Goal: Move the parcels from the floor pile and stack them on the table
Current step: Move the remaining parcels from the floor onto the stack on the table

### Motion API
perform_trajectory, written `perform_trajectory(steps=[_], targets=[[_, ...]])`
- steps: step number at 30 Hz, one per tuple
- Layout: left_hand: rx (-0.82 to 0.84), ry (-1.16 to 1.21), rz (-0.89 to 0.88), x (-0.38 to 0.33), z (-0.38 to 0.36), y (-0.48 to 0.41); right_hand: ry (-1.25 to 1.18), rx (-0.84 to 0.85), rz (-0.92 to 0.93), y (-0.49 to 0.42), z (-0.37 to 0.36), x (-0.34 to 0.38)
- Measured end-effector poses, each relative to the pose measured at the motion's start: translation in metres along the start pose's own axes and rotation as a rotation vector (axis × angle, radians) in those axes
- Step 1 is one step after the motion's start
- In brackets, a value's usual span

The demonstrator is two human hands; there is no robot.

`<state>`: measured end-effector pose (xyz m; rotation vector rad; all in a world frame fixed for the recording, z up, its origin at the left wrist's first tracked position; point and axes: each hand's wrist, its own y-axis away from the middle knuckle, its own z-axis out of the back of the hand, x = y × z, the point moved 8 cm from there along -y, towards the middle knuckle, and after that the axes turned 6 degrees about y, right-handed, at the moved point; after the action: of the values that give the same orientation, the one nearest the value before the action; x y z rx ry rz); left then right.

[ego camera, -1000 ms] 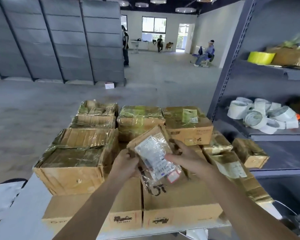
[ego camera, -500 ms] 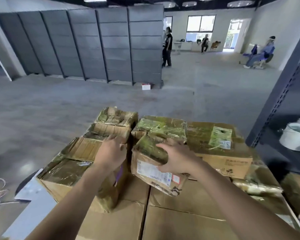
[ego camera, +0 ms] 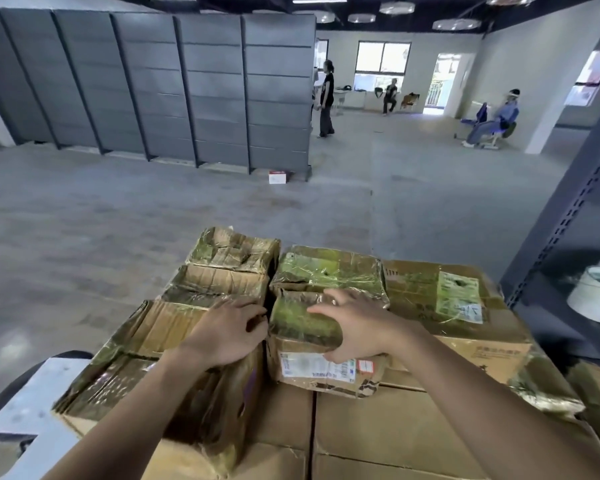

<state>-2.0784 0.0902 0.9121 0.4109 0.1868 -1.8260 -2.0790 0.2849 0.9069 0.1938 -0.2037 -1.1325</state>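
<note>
Head view: the right hand [ego camera: 355,329] is gripping the small parcel [ego camera: 298,330] at the centre of the frame, its fingers curling over the taped top and its thumb pressing on the front face just above the white label. The parcel is sitting on the flat cartons [ego camera: 395,431] that are filling the lower part of the frame. It is slotting in between the tall box [ego camera: 142,372] at the left, the wrapped parcel [ego camera: 329,271] just behind it and the labelled box [ego camera: 416,292] at the right. The left hand [ego camera: 224,332] is lying on the tall box's top with its fingers bending over the right edge into the gap. Whether it is gripping or only bracing cannot be told. A bare corner of the surface [ego camera: 21,414] is showing at lower left.

The step in hand is probably the seating of this parcel in the stack. Doing it well means pushing the parcel back until it is lying flush against the wrapped parcel, with its base flat on the cartons rather than tipping forward. The tall box's crumpled side is looking soft, so steadying it with the left hand is sensible. The parcel's lower front corner is looking torn, so pressing down from the top is likely safer than dragging.
</note>
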Motion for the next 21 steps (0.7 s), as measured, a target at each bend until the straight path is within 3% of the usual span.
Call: perform_trajectory(steps=[17, 19, 21], targets=[[0.123, -0.158, -0.068, -0.012, -0.008, -0.008, -0.061, 0.111, 0.026, -0.009, -0.002, -0.007], [0.133, -0.210, -0.092, -0.021, -0.010, -0.011, -0.179, 0.072, 0.034, -0.010, 0.005, -0.008], [0.136, -0.241, -0.127, -0.030, -0.014, -0.015, -0.280, -0.073, 0.012, -0.011, 0.021, -0.016]])
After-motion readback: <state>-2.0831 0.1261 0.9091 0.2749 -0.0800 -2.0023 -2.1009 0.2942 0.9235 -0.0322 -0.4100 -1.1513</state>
